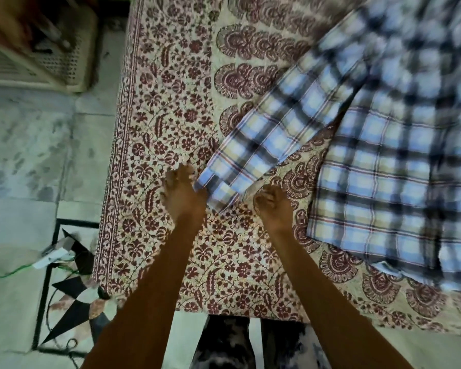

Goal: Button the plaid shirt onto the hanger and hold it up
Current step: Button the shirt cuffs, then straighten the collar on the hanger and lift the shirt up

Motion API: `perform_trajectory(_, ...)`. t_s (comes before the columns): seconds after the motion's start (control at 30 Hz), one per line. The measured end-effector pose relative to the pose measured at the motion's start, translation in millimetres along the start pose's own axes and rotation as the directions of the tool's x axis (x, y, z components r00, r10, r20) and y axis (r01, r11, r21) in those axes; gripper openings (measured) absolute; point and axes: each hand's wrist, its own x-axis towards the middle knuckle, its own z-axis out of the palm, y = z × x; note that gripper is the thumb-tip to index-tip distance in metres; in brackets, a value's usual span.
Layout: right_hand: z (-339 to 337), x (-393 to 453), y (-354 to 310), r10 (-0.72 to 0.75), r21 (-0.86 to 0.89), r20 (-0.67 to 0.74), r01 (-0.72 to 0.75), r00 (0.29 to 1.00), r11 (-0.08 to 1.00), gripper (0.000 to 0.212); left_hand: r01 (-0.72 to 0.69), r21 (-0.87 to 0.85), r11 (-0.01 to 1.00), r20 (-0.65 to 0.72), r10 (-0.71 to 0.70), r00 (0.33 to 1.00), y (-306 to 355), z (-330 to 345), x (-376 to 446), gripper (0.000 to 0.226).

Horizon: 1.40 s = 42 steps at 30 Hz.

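Left hand [183, 194] pinched cuff of blue-and-cream plaid cotton shirt [378, 145]; right hand [273, 206] curled at cuff's other edge – grip unclear. Shirt lay spread on maroon floral bedspread [171, 102]; no hanger visible – buttoning, lifting both remained

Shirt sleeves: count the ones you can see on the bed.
1. The one visible sleeve runs diagonally from the plaid shirt down to its cuff, between both hands. A second sleeve may be hidden or out of frame.
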Motion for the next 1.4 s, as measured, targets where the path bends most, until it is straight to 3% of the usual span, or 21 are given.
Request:
perform_trajectory(0.13, -55, -1, -33, -0.146, 0.03, -0.067, 0.148, 0.987, 0.989, 0.029, -0.187, -0.109, 0.976, 0.038, 0.192, 0.981, 64, -14, -24, 0.051)
perform_trajectory(0.23, -100, -3, -54, -0.315, -0.154, -0.17, 0.291, 0.934, 0.944, 0.039, -0.324, -0.139, 0.936, 0.055, 0.334, 0.941, 118, -15, -43, 0.054)
perform_trajectory(0.47, -235, 29, -83, -0.455, -0.241, -0.213, 0.404, 0.865, 0.882, 0.046, -0.537, -0.138, 0.832, 0.086, 0.55, 0.831, 254, 23, -81, 0.06)
perform_trajectory(0.77, -412, 114, -99, -0.473, -0.176, -0.265, 0.44, 0.84, 0.88, 0.047, -0.566, -0.128, 0.815, 0.065, 0.576, 0.815, 417, 116, -131, 0.062)
perform_trajectory(0.87, -439, 146, -108, -0.474, -0.206, -0.26, 0.431, 0.842, 0.879, 0.046, -0.585, -0.111, 0.803, 0.055, 0.593, 0.803, 445, 136, -125, 0.058)
perform_trajectory(1.23, -466, 287, -131, -0.513, -0.27, -0.204, 0.456, 0.834, 0.848, 0.048, -0.655, -0.063, 0.753, 0.023, 0.657, 0.753, 535, 211, -36, 0.047)
perform_trajectory(1.4, -459, 355, -147, -0.554, -0.317, -0.189, 0.484, 0.81, 0.816, 0.046, -0.586, -0.066, 0.808, 0.021, 0.588, 0.808, 562, 253, 26, 0.041)
